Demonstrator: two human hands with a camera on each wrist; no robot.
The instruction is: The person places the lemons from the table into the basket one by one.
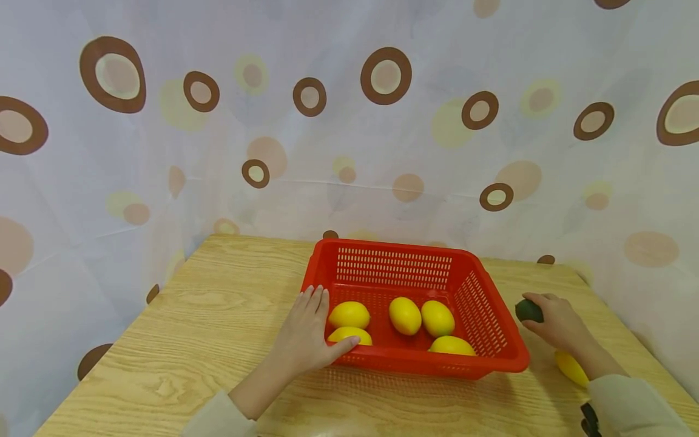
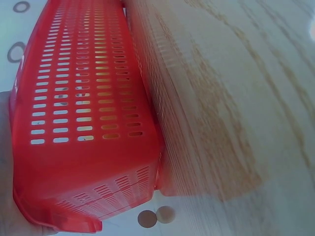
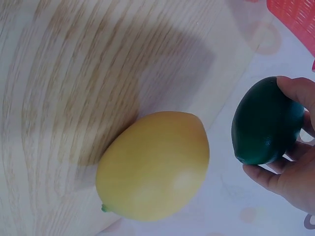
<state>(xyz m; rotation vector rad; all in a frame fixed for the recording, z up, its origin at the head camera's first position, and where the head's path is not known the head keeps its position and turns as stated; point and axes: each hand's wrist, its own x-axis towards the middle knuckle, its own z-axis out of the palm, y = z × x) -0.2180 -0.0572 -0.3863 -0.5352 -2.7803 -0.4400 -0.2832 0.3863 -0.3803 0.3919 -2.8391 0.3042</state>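
A red plastic basket [image 1: 420, 363] with slotted walls stands on the table, with several yellow lemons [image 1: 405, 315] lying in it. My left hand [image 1: 306, 334] rests on its near left corner, fingers straight along the left rim and thumb over the front rim. In the left wrist view the basket's slotted side [image 2: 83, 162] fills the left half. To the right of the basket, my right hand [image 1: 559, 321] grips a dark green, smooth oval fruit [image 3: 266, 120] between thumb and fingers. Below that hand another lemon [image 3: 155, 167] lies on the table, partly hidden by the forearm in the head view.
The wood-grain table [image 1: 218, 303] extends to the left of the basket and in front of it. Behind and at both sides hangs a pale cloth [image 1: 338, 139] printed with brown rings and spots.
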